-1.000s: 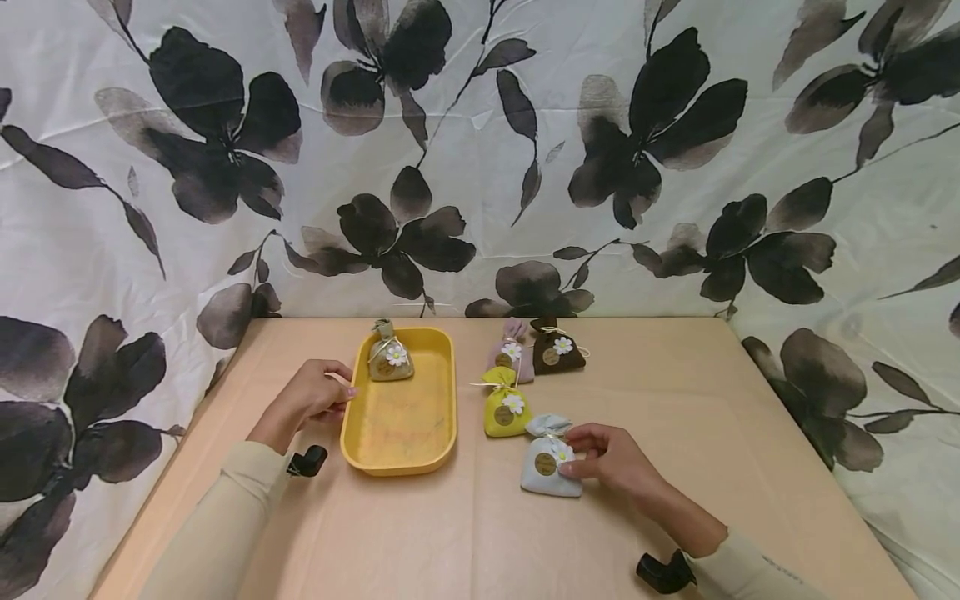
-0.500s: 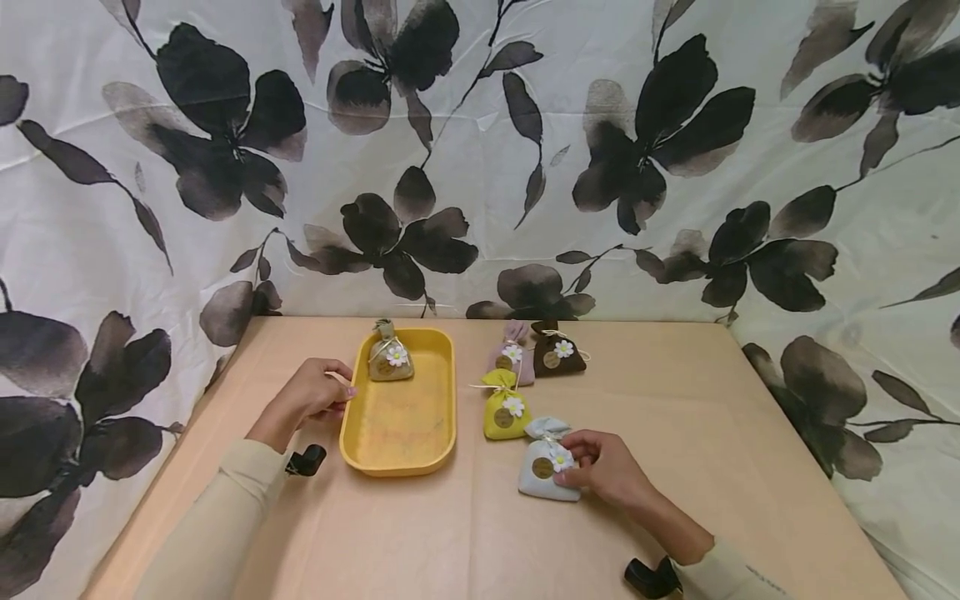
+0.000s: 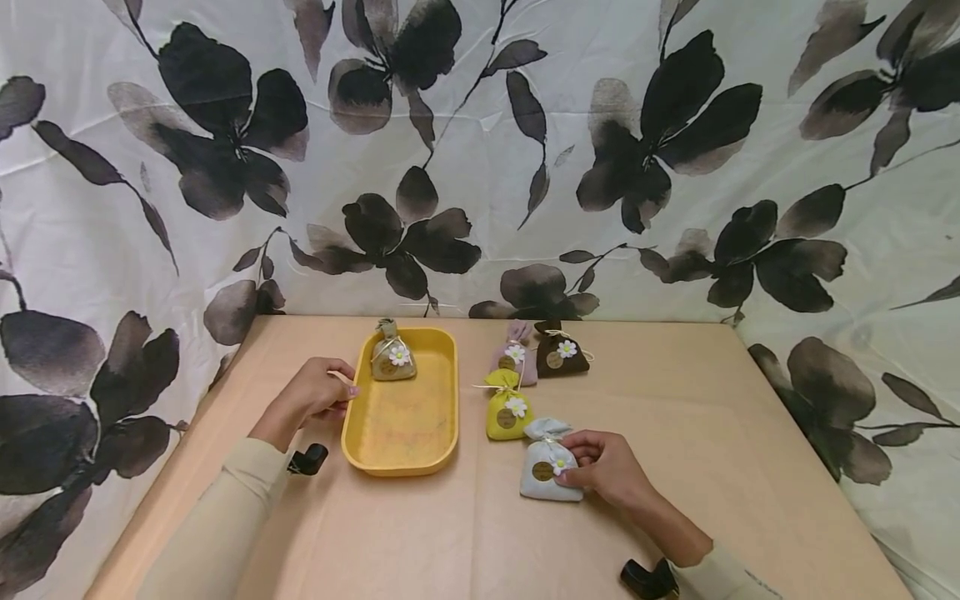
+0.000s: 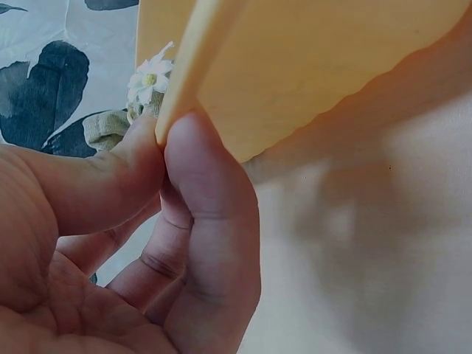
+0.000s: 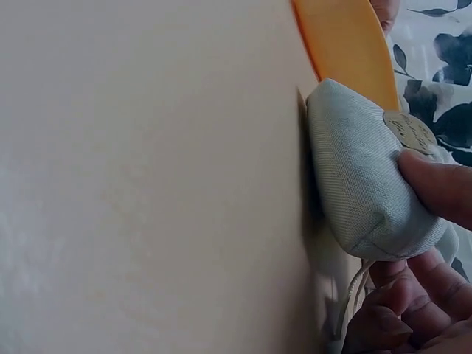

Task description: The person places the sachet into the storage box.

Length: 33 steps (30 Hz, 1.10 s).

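A yellow tray (image 3: 401, 454) stands left of centre on the table. My left hand (image 3: 318, 393) pinches its left rim; the left wrist view has thumb and forefinger on either side of the tray wall (image 4: 295, 81). At the tray's far end sits a small beige drawstring pouch (image 3: 392, 360) with a white flower. My right hand (image 3: 611, 471) grips a pale blue-grey drawstring pouch (image 3: 538, 483) by its right side, thumb on the front near the flower. In the right wrist view that pouch (image 5: 361, 169) is close over the table, with its cord hanging below.
Behind the held pouch is a yellow-green pouch (image 3: 506, 417). Farther back, a lilac pouch (image 3: 528, 367) and a dark brown pouch (image 3: 573, 361) stand side by side. A floral cloth (image 3: 525, 167) hangs behind the table's far edge.
My right hand has shifted slightly left and its fingers sit closer on the blue-grey pouch, which has barely moved. The left hand and tray look the same.
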Tool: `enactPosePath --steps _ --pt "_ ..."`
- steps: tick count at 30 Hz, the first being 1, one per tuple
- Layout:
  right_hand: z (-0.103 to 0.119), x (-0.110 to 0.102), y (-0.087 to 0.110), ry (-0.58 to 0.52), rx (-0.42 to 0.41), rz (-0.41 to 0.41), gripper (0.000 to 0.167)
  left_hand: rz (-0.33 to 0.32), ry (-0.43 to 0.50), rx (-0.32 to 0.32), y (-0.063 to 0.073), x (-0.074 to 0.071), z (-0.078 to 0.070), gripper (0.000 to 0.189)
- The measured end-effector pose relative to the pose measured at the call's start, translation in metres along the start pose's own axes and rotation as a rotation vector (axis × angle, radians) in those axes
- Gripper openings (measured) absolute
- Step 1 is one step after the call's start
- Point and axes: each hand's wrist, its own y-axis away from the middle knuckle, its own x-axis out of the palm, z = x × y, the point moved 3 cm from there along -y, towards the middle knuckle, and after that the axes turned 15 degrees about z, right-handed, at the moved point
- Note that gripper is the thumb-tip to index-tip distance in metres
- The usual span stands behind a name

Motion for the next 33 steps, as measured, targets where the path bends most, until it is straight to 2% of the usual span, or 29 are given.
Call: enactPosePath --steps 7,15,23,33 --pt "0.013 -0.001 0.0 -0.007 -0.023 -0.023 0.051 0.011 0.002 0.005 0.002 0.0 0.0 0.037" --pt "0.034 -0.006 -0.004 0.041 0.005 -0.072 0.049 0.006 -0.002 0.008 0.001 -0.001 -0.002 0.036" --pt "0.055 -0.011 -0.009 0.035 -0.081 -0.06 0.05 0.012 0.004 -0.002 0.003 -0.002 -0.003 0.037" --pt "0.077 -0.01 -0.019 0.01 -0.132 -0.043 0.049 0.023 0.007 0.006 0.0 -0.003 -0.002 0.038"
